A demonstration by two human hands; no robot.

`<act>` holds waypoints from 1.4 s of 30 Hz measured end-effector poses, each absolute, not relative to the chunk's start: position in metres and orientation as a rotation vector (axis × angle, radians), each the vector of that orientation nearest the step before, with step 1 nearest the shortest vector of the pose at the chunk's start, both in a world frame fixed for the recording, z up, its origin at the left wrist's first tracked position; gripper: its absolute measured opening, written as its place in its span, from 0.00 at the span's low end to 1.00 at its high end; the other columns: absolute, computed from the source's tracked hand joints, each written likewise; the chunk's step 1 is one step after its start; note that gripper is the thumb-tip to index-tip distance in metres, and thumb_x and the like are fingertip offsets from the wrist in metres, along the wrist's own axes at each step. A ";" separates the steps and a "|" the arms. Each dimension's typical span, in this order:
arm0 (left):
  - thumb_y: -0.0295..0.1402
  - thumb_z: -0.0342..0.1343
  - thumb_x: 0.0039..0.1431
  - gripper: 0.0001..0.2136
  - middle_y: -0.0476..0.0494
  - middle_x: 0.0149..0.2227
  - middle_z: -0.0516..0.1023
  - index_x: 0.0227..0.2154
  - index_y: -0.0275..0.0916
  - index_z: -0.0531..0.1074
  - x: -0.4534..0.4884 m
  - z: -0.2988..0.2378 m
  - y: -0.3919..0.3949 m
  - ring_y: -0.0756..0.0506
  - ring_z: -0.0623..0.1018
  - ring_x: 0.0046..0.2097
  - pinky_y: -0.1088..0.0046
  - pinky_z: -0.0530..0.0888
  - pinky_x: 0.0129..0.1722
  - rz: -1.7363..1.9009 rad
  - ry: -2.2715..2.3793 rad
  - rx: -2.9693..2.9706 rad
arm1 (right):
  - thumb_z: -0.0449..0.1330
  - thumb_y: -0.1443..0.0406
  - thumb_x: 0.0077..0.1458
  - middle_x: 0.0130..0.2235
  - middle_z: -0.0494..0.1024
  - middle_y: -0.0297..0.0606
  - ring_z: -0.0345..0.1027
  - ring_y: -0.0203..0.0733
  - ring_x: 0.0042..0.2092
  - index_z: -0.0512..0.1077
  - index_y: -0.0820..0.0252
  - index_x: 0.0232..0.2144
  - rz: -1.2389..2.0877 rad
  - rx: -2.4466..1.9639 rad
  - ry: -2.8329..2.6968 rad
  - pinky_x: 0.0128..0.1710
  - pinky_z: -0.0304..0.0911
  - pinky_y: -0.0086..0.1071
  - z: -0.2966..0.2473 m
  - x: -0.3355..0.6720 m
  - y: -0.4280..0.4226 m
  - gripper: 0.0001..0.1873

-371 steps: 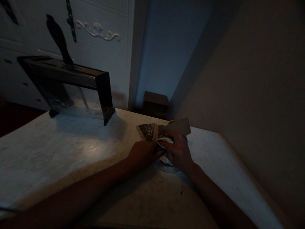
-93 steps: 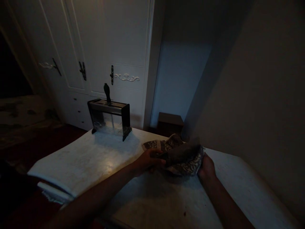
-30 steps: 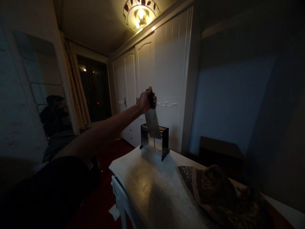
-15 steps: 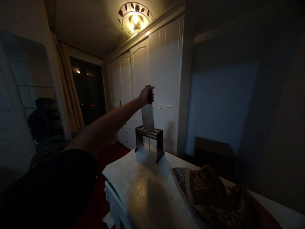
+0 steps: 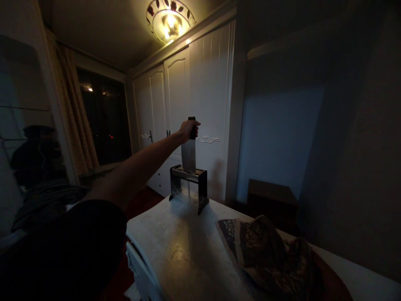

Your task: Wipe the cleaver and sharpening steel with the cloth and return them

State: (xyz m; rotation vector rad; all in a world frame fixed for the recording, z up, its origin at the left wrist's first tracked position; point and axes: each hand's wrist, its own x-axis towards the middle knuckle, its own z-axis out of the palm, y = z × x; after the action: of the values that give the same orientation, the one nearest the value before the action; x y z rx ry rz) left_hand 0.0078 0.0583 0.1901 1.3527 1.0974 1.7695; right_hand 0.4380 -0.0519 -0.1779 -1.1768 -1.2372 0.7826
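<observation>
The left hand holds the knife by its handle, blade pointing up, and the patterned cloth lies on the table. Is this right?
Not quite: the head view shows the blade pointing down at the knife block. The left hand holds the knife by its handle, and the patterned cloth lies on the table.

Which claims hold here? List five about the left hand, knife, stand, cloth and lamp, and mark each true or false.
1. The left hand holds the knife. True.
2. The knife points up. False: its blade points down, toward the stand.
3. The stand is on the table. True.
4. The cloth covers the stand. False: the cloth lies rumpled, apart from it.
5. The lamp is lit. True.
</observation>
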 end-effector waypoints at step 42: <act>0.37 0.59 0.53 0.15 0.53 0.17 0.65 0.20 0.38 0.60 -0.004 0.058 0.075 0.52 0.66 0.17 0.75 0.65 0.20 1.620 1.086 1.103 | 0.62 0.57 0.31 0.47 0.78 0.43 0.55 0.68 0.61 0.76 0.58 0.35 0.771 -1.286 -1.229 0.67 0.39 0.48 -0.180 0.446 -0.048 0.23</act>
State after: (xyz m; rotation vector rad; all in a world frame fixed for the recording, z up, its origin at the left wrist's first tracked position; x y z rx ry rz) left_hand -0.0042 0.0754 0.0576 1.1031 1.0857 1.6203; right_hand 0.4464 -0.0480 -0.1801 -1.2865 -1.2290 0.7710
